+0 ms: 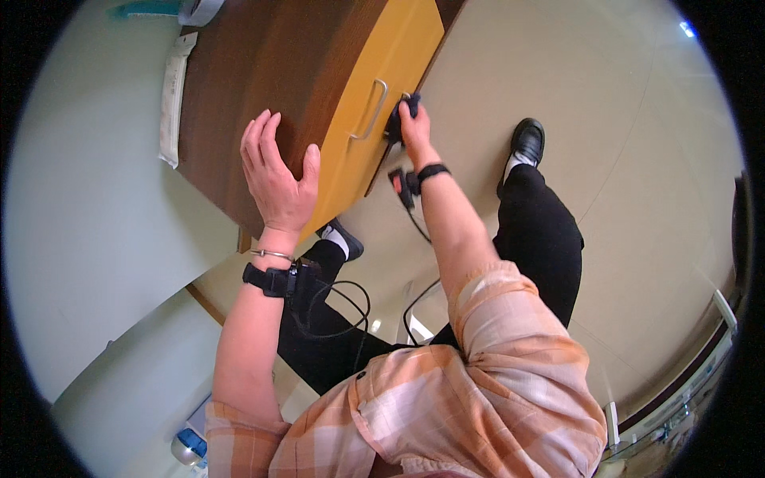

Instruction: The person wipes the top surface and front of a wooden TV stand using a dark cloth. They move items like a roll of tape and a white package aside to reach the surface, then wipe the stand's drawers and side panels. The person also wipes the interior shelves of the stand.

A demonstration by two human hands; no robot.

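Note:
My left hand [278,173] is over the dark wooden top [263,77] of a cabinet, fingers apart and holding nothing. Whether its palm touches the surface I cannot tell. My right hand [416,128] grips a dark cloth [395,124] beside the yellow drawer front [352,128], near a metal handle. A larger curved metal handle [378,110] sits on the same front, to the left of the cloth. Both wrists wear black straps with small devices and black cables.
A white packet [174,98] lies along the cabinet's left edge, and a white roll [201,11] stands at its far end. My black shoes [528,141] are on the pale floor. Loose cable [366,305] hangs over my lap. A white-framed object lies at lower right.

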